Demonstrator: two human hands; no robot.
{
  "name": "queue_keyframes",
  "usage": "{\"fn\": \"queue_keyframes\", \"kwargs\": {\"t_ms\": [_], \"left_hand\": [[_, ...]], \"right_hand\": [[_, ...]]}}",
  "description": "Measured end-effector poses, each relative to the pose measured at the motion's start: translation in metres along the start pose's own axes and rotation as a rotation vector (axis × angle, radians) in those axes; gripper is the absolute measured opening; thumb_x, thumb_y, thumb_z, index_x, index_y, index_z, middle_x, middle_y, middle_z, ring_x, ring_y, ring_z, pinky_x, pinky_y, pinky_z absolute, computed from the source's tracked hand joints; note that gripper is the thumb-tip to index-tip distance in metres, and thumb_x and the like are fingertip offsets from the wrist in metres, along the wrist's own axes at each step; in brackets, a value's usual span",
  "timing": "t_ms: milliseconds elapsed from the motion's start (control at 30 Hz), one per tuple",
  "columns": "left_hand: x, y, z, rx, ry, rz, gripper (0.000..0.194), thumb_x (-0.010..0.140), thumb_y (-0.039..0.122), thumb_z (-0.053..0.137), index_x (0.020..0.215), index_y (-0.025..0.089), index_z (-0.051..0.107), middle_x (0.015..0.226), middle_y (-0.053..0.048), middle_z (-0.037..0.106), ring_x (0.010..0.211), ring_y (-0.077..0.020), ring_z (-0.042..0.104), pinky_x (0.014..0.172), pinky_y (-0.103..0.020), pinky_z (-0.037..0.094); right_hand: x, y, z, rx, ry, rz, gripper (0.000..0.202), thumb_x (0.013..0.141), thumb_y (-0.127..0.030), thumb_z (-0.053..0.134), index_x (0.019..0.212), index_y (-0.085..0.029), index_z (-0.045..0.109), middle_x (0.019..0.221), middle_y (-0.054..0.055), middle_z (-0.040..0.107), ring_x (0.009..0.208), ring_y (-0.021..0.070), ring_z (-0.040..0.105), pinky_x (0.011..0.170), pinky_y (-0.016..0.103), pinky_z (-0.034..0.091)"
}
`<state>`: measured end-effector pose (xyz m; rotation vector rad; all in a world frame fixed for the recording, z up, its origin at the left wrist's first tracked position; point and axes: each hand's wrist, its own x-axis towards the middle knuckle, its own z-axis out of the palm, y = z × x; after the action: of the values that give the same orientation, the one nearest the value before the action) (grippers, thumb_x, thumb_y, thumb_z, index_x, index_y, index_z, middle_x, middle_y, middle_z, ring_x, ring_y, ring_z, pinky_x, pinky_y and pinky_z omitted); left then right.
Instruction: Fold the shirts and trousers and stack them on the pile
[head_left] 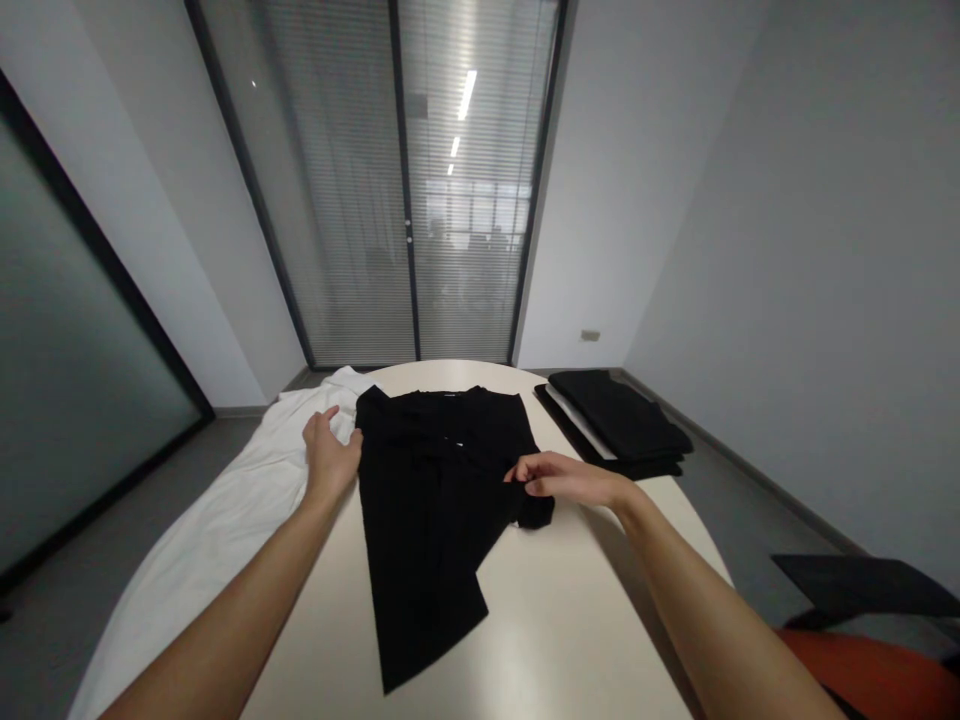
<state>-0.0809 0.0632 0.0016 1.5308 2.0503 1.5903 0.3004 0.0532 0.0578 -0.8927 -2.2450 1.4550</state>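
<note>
A black T-shirt [442, 500] lies partly folded on the table, its collar at the far end. One side of it hangs down in a long flap toward me. My right hand [566, 480] pinches the shirt's right edge between thumb and fingers, where the fabric bunches up a little above the tabletop. At the shirt's left edge, my left hand [332, 455] has its fingers apart, with the thumb against or very near the black fabric. Its other fingertips are over a white cloth [225, 520] along the table's left side.
To the right on the pale table [555, 640] lies a stack of folded dark clothes [622, 415] with a white layer in it. An orange and black chair [862, 670] stands at the lower right. Beyond the table is a glass partition with blinds [337, 200].
</note>
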Motion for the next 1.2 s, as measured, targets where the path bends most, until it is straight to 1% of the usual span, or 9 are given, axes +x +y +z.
{"fn": "queue_keyframes", "kwargs": {"t_ms": [100,233,333,433,633,733,800,1033,1200], "left_hand": [[-0.015,0.017,0.004,0.011,-0.114,0.124,0.035,0.086,0.033,0.055,0.117,0.019,0.057,0.113,-0.010,0.063,0.097,-0.0216,0.064,0.090,-0.037,0.052],[-0.051,0.041,0.009,0.086,-0.670,0.212,0.046,0.087,0.047,0.057,0.122,0.018,0.058,0.108,-0.011,0.069,0.097,-0.0242,0.068,0.087,-0.038,0.054],[-0.074,0.049,0.010,0.244,-0.853,0.331,0.069,0.087,0.053,0.057,0.146,0.020,0.044,0.158,-0.017,0.035,0.144,-0.0359,0.035,0.113,-0.051,0.034],[-0.080,0.046,0.010,0.390,-0.955,0.273,0.081,0.090,0.060,0.051,0.157,0.023,0.025,0.166,-0.015,0.008,0.150,-0.0411,0.009,0.116,-0.061,0.021],[-0.065,0.024,0.013,0.506,-0.864,0.223,0.083,0.090,0.062,0.047,0.158,0.020,0.024,0.164,-0.018,0.009,0.149,-0.0445,0.010,0.114,-0.065,0.020],[-0.062,0.020,0.016,0.523,-0.796,0.249,0.081,0.091,0.055,0.048,0.158,0.018,0.022,0.165,-0.018,0.009,0.149,-0.0442,0.013,0.114,-0.065,0.022],[-0.062,0.024,0.016,0.493,-0.757,0.291,0.078,0.091,0.044,0.051,0.158,0.016,0.021,0.165,-0.018,0.010,0.149,-0.0427,0.017,0.115,-0.064,0.023],[-0.076,0.076,-0.003,0.025,-0.915,0.652,0.039,0.086,0.037,0.065,0.123,0.025,0.061,0.141,-0.010,0.052,0.131,-0.0258,0.050,0.114,-0.042,0.038],[-0.103,0.098,-0.007,0.040,-1.125,0.701,0.059,0.068,0.054,0.082,0.117,0.026,0.065,0.142,-0.011,0.051,0.135,-0.0327,0.045,0.120,-0.055,0.022]], "right_hand": [[-0.002,0.002,-0.002,0.008,-0.032,0.044,0.030,0.090,-0.043,0.055,0.088,-0.016,0.069,0.099,0.007,0.070,0.092,0.0181,0.059,0.085,0.033,0.045],[-0.001,0.006,0.003,0.050,-0.119,0.130,0.051,0.074,-0.041,0.079,0.118,-0.018,0.066,0.105,0.004,0.065,0.086,0.0139,0.059,0.074,0.026,0.045],[-0.002,0.008,0.003,0.020,-0.188,0.206,0.057,0.068,-0.042,0.085,0.117,-0.018,0.069,0.087,-0.001,0.060,0.071,0.0097,0.054,0.064,0.023,0.041],[-0.005,0.007,-0.003,-0.007,-0.150,0.211,0.049,0.073,-0.051,0.080,0.107,-0.016,0.073,0.065,-0.006,0.051,0.059,0.0081,0.043,0.058,0.024,0.033],[-0.009,0.009,-0.024,-0.067,0.379,0.081,0.049,0.081,-0.064,0.065,0.085,-0.015,0.072,0.067,-0.001,0.053,0.062,0.0119,0.042,0.057,0.027,0.030],[-0.006,0.020,-0.033,-0.073,0.810,0.016,0.051,0.081,-0.067,0.062,0.091,-0.017,0.066,0.067,-0.002,0.050,0.060,0.0123,0.040,0.055,0.027,0.029],[-0.005,0.027,-0.035,-0.118,0.895,0.004,0.053,0.085,-0.068,0.057,0.097,-0.017,0.065,0.069,-0.001,0.053,0.062,0.0135,0.043,0.057,0.027,0.031],[-0.012,0.017,-0.025,-0.294,0.319,0.054,0.049,0.082,-0.062,0.065,0.098,-0.016,0.075,0.093,0.006,0.069,0.085,0.0198,0.059,0.077,0.031,0.043],[-0.020,0.014,-0.026,-0.332,0.129,0.054,0.040,0.073,-0.050,0.078,0.100,-0.021,0.077,0.100,0.005,0.069,0.095,0.0219,0.062,0.086,0.033,0.045]]}}
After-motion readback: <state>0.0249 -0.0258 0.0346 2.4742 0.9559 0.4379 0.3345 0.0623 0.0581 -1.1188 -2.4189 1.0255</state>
